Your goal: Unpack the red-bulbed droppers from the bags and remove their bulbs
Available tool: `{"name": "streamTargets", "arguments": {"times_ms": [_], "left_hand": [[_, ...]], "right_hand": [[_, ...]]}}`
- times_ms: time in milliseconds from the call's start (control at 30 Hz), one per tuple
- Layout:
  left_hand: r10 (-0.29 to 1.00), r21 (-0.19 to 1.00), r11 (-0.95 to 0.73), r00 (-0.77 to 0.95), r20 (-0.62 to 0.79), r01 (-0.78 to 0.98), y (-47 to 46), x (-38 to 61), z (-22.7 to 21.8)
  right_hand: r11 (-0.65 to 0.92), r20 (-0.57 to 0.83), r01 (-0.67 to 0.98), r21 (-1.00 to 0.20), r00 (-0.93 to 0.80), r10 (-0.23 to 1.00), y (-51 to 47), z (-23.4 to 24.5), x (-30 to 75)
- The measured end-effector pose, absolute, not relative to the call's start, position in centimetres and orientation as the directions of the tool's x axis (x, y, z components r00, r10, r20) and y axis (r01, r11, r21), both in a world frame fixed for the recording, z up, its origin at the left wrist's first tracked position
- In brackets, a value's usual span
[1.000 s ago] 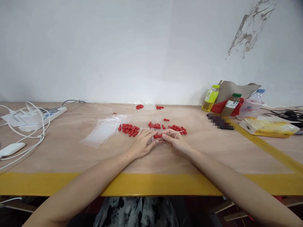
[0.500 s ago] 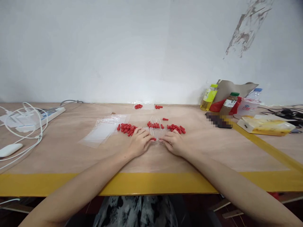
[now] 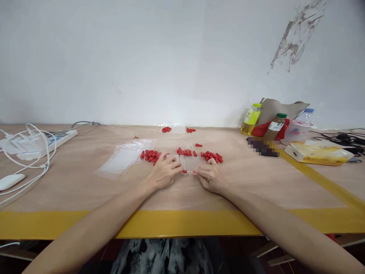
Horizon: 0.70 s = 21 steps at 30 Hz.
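A row of clear thin tubes (image 3: 191,162) lies on the wooden table (image 3: 85,186) between my hands. Loose red caps sit in a pile left of the row (image 3: 150,155) and another pile right of it (image 3: 212,155). My left hand (image 3: 164,172) rests at the row's near left edge with its fingers curled. My right hand (image 3: 211,176) is at the near right edge, also curled. Their fingertips meet on a red-capped tube (image 3: 185,171) at the near edge of the row; how they grip it is partly hidden.
Clear plastic bags (image 3: 122,156) lie to the left. A power strip (image 3: 45,141) with white cables and a white device (image 3: 10,181) are far left. Bottles (image 3: 251,118), a tissue pack (image 3: 322,153) and black cables sit at right. More red caps (image 3: 166,129) lie by the wall. Yellow tape (image 3: 176,223) lines the near edge.
My right hand held a red-capped tube just above the row; both hands have lowered and drawn toward me to the row's near edge, where the tube now lies between their fingertips.
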<state>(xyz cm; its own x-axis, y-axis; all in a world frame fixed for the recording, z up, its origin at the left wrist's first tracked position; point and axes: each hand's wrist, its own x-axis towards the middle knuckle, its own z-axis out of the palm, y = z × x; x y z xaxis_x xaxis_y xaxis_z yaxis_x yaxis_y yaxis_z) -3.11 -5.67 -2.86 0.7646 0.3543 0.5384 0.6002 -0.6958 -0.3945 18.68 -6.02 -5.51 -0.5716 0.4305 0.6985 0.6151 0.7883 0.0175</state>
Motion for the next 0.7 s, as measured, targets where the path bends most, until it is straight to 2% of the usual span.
{"name": "streamTargets", "arguments": {"times_ms": [67,133,200,233,300,400,567,700], "left_hand": [[0.360,-0.377,-0.704,0.760,0.541,0.602,-5.3,-3.8,-2.7],[0.396,-0.305,-0.684,0.689,0.607,0.662,-4.6,-5.1,-2.2],[0.459,-0.129,-0.602,0.474,0.752,0.788,-3.7,-6.9,-1.3],[0.474,0.002,-0.553,0.312,0.823,0.833,-3.2,-7.9,-0.9],[0.506,0.202,-0.481,0.081,0.859,0.853,-2.3,-9.5,-0.2],[0.596,0.352,-0.360,-0.077,0.799,0.864,-1.0,-11.4,-0.1],[0.769,0.439,-0.132,-0.188,0.611,0.889,0.7,-13.4,-1.4],[0.830,0.486,-0.010,-0.263,0.491,0.874,1.2,-14.1,-2.0]], "right_hand": [[0.790,0.700,0.613,-0.003,-0.563,0.440,-5.9,-5.5,19.2],[0.770,0.722,0.634,-0.071,-0.500,0.478,-5.6,-5.3,19.9],[0.708,0.743,0.677,-0.202,-0.364,0.561,-5.0,-5.0,20.7],[0.672,0.741,0.688,-0.275,-0.294,0.604,-4.7,-4.9,20.9],[0.621,0.714,0.683,-0.384,-0.206,0.669,-4.1,-4.7,21.0],[0.593,0.677,0.681,-0.430,-0.192,0.711,-3.5,-4.7,20.5],[0.537,0.627,0.720,-0.439,-0.183,0.757,-3.3,-4.8,20.2],[0.500,0.653,0.807,-0.315,-0.199,0.731,-3.4,-4.7,20.0]]}}
